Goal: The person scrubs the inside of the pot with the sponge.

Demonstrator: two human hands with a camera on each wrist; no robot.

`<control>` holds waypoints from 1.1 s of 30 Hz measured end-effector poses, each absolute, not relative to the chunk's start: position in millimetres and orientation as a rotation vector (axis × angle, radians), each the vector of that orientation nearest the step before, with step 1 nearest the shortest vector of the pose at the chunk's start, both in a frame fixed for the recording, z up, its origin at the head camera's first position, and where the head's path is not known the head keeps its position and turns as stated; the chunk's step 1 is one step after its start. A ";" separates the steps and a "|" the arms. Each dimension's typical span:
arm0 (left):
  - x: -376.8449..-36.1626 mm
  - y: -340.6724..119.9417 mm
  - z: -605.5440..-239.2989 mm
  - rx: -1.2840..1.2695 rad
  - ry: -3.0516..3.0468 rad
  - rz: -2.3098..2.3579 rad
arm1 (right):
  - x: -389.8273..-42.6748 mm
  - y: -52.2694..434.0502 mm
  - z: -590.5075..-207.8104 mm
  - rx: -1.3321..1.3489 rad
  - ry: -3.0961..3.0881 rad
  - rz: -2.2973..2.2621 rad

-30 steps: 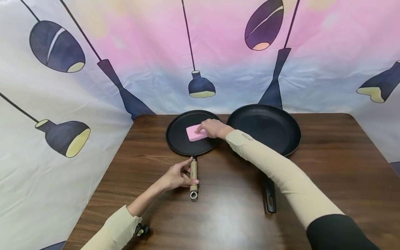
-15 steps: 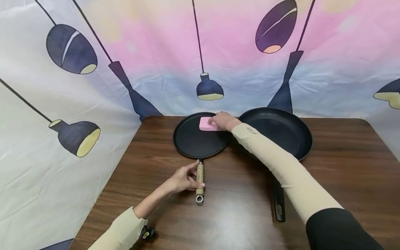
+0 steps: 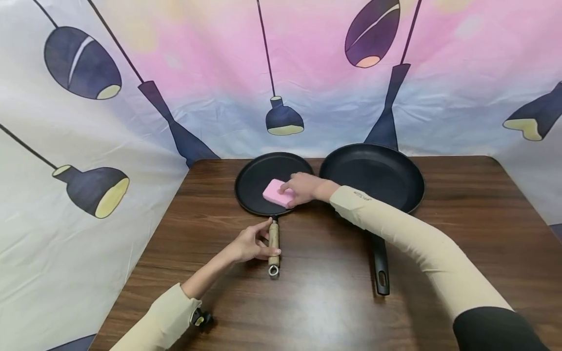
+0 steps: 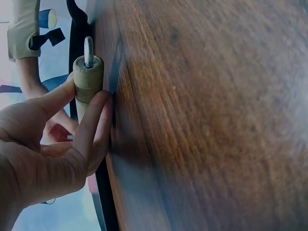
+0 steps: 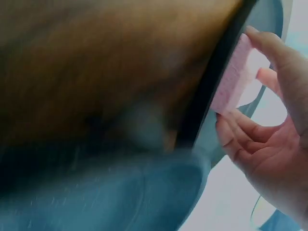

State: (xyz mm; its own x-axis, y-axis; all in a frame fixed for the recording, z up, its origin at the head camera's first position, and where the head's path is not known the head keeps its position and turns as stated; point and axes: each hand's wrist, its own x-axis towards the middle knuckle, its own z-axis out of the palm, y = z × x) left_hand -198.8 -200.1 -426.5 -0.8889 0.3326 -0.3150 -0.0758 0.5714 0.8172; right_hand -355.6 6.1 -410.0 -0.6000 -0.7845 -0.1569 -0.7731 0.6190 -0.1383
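A flat black pan [image 3: 252,187] with a wooden handle [image 3: 274,236] lies on the table, left of centre in the head view. My left hand [image 3: 252,245] grips that handle between thumb and fingers; the left wrist view shows the handle's end with its metal ring [image 4: 88,52]. On the pan's near right part, my right hand [image 3: 304,188] holds a pink sponge [image 3: 276,191] against the cooking surface. The right wrist view shows thumb and fingers on opposite edges of the sponge [image 5: 233,77].
A larger, deeper black frying pan [image 3: 373,173] stands close on the right, partly under the right sleeve [image 3: 395,226]. Its black handle [image 3: 381,268] points toward the near edge. Behind the wooden table [image 3: 474,219] hangs a cloth [image 3: 210,63] printed with lamps.
The right hand has carried the sponge across the pan, first to the far right, then back toward the near side. The left hand keeps its hold on the handle. The head view swayed slightly.
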 end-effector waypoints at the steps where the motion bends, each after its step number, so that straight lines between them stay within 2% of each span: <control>1: -198.4 -201.4 -425.4 0.208 2.375 1.252 | -352.5 -1.8 -411.0 -1.323 2.629 -0.107; 8: -188.6 -206.8 -423.3 0.180 2.369 1.244 | -347.7 -59.8 -420.9 -1.424 2.675 -0.061; 15: -183.0 -202.7 -426.5 0.204 2.360 1.270 | -373.9 -84.8 -427.9 -1.168 2.890 0.053; 26: -197.2 -199.3 -426.2 0.200 2.384 1.270 | -406.1 -51.5 -424.7 -0.637 3.036 0.048; 33: -202.7 -200.1 -423.4 0.167 2.397 1.242 | -397.5 -16.8 -414.2 -0.732 3.066 0.048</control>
